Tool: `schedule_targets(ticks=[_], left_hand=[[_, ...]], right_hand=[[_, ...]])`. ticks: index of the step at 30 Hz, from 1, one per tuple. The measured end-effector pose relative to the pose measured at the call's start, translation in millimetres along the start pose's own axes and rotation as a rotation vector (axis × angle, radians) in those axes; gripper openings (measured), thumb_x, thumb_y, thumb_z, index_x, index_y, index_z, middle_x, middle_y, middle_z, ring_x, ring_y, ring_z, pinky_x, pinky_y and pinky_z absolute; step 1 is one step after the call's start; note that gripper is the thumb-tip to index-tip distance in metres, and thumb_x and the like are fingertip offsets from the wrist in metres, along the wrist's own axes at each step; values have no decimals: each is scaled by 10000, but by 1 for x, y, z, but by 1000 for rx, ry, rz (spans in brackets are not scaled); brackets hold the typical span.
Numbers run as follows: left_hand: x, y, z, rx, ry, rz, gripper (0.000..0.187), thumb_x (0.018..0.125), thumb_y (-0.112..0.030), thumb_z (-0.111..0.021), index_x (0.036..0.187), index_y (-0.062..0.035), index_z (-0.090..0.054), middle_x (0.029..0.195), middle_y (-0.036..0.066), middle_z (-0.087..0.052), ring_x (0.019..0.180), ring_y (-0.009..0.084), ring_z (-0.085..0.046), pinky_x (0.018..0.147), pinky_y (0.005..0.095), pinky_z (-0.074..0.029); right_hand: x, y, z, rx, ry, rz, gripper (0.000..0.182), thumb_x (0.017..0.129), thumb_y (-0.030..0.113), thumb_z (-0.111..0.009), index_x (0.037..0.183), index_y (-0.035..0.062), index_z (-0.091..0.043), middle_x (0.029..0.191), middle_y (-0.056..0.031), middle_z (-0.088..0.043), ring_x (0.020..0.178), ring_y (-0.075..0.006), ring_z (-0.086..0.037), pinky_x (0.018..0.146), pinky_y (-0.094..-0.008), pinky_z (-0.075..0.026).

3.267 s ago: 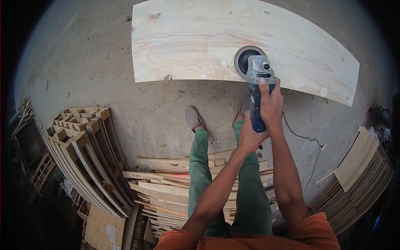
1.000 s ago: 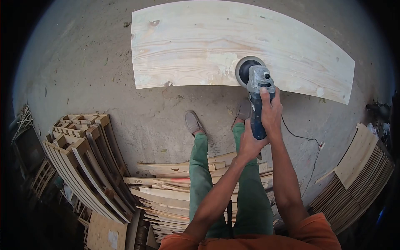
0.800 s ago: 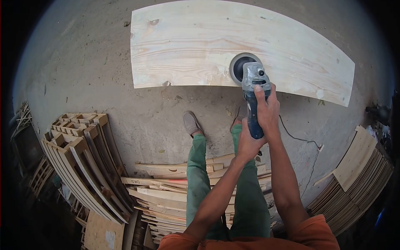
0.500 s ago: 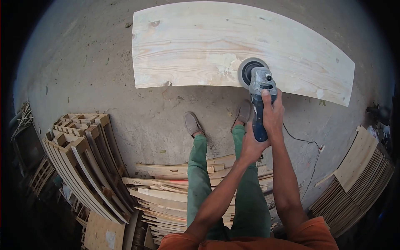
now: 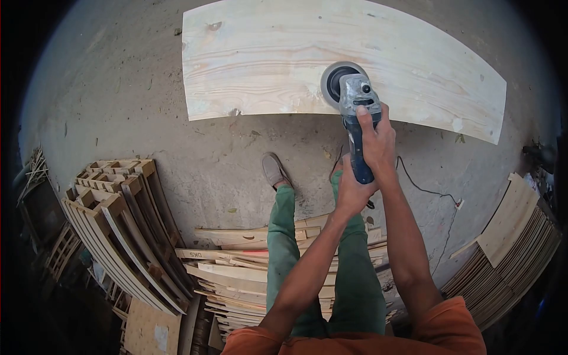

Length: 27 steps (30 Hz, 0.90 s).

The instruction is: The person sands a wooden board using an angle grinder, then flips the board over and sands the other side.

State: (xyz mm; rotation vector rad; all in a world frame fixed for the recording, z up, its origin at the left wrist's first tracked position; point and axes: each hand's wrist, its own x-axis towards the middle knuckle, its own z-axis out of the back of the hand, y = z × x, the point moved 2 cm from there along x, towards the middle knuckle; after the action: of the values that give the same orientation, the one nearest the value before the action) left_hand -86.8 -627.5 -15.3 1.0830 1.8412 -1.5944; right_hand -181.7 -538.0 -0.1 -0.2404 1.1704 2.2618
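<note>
A grinder-like power tool (image 5: 359, 97) with a round disc lies over the lower middle of a wide pale wooden board (image 5: 260, 65). My left hand (image 5: 353, 190) is wrapped round the rear end of its dark body. Further forward, my right hand (image 5: 377, 139) grips the body just behind the grey metal head, with the thumb on top. The disc's underside, where it meets the board, is hidden.
Wooden pallets (image 5: 127, 231) stand at the left. Loose planks (image 5: 236, 272) lie around my legs. Thin boards (image 5: 512, 254) are stacked at the right. A black cable (image 5: 423, 188) runs over the concrete floor (image 5: 201, 171) to a white connector (image 5: 459, 203).
Both hands and the tool have moved up and to the left in the view, and the disc is further in from the board's near edge. The board sits slightly higher in view.
</note>
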Motion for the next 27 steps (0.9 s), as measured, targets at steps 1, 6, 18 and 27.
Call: schedule_targets(ticks=[1,6,18,27], left_hand=[[1,-4,1,44,25,6,766,742,-229,-859,1339,-25,-425,1164,159,-615,1058,234,-627,908,380,-500],[-10,4,-22,154,13,-120,727,751,-256,-877,1266,-13,-424,1096,178,-651,976,269,-670,826,388,-531],[-10,-2,-13,119,-72,-146,690,757,-167,-830,1302,-21,-432,1100,133,-636,963,177,-633,810,344,-525],[-11,1,-4,84,-54,-60,749,749,-190,-839,1347,-20,-423,1143,141,-645,1028,207,-639,888,360,-511]], right_hand=[[-2,-4,1,4,-2,-4,748,954,628,-552,1295,-38,-531,982,-272,-709,961,-370,-713,858,-430,-525],[-9,-14,30,76,-111,-91,741,952,618,-555,1300,-35,-530,961,-260,-710,914,-359,-721,828,-424,-534],[-4,1,18,77,-47,-89,691,966,614,-531,1265,-8,-559,1028,-248,-700,959,-381,-680,884,-426,-494],[-8,-3,6,103,7,-60,756,943,611,-587,1329,-33,-499,1034,-295,-695,991,-409,-703,882,-454,-521]])
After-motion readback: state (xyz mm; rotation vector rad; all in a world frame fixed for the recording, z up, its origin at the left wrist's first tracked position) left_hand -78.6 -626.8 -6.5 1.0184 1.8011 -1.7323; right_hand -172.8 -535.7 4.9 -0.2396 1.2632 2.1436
